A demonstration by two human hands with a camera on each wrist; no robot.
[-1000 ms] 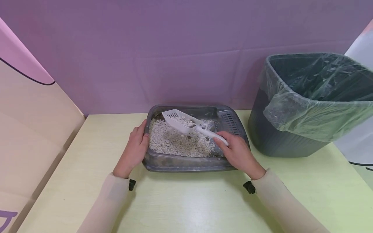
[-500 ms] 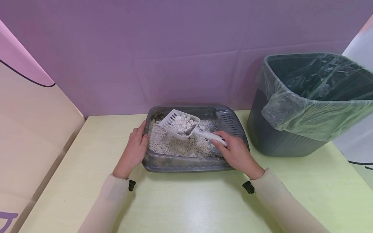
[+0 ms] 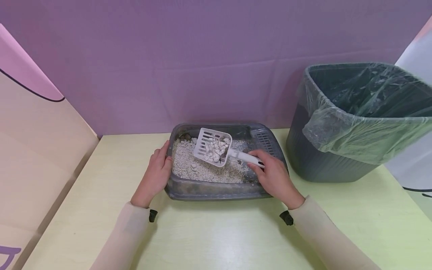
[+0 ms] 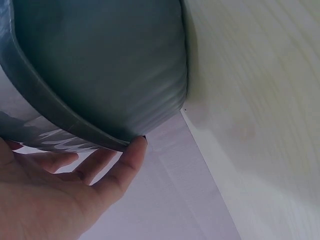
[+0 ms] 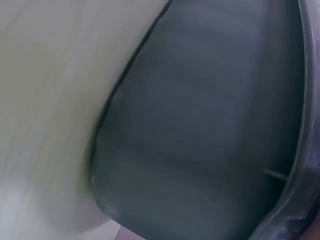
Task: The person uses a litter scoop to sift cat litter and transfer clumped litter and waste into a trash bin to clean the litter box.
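Note:
A grey litter box [image 3: 216, 190] holds pale, grainy litter [image 3: 199, 170]. At its left end my left hand [image 3: 156, 170] grips the rim, thumb and fingers at the edge. The left wrist view shows the fingers of this left hand [image 4: 55, 205] at the lip of the box's outer wall [image 4: 110, 65]. My right hand [image 3: 275, 178] holds the handle of a white slotted litter scoop [image 3: 248, 157] over the box. Whitish clumps [image 3: 216, 150] lie in the scoop's bowl. In the right wrist view the box's outer wall [image 5: 200, 120] fills most of the picture, and the scoop is hidden.
A dark grey waste bin [image 3: 320, 157], lined with a clear plastic bag [image 3: 354, 135], stands right of the box. A purple backdrop [image 3: 216, 67] rises close behind. All stands on a pale wooden table [image 3: 216, 232]. A slotted step [image 3: 264, 140] forms the box's right end.
The scoop has turned in my right hand, so its bowl now faces up with slots and clumps showing. The bowl has shifted slightly right. My left hand stays at the rim.

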